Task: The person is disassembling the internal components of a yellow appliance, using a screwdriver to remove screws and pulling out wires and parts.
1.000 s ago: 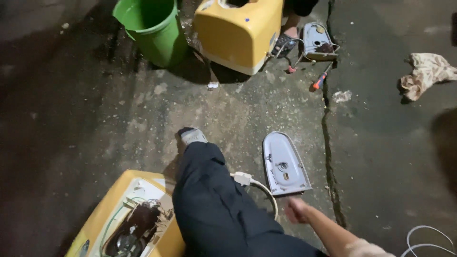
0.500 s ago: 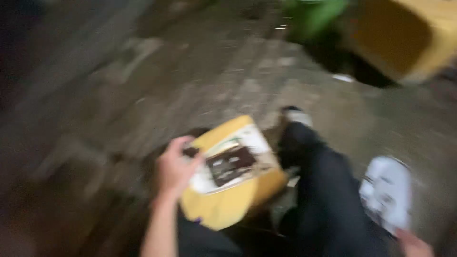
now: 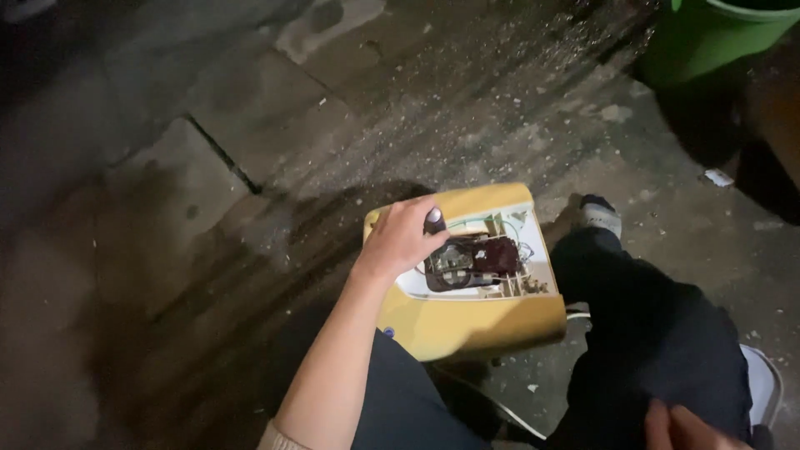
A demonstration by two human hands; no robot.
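Note:
A yellow appliance casing (image 3: 492,329) lies on the ground between my legs, its open white inside with a dark motor part and wires (image 3: 468,262) facing up. My left hand (image 3: 398,237) rests on its upper left corner, fingers curled over the edge and thumb pointing toward the dark part. Only the fingertips of my right hand (image 3: 679,425) show at the bottom right, resting on my dark trouser leg (image 3: 658,333); whether it holds anything cannot be seen. My foot in a grey sock (image 3: 600,215) sits just right of the casing.
The ground is rough, stained concrete (image 3: 250,167) with a crack on the left. A green bucket (image 3: 708,37) stands at the top right. A grey-white cover plate (image 3: 762,387) pokes out at the right edge behind my leg. A white cable (image 3: 500,408) runs under the casing.
The view has swung left and down from the bucket and second yellow casing to the casing at my legs. My left hand has come in and settled on its corner.

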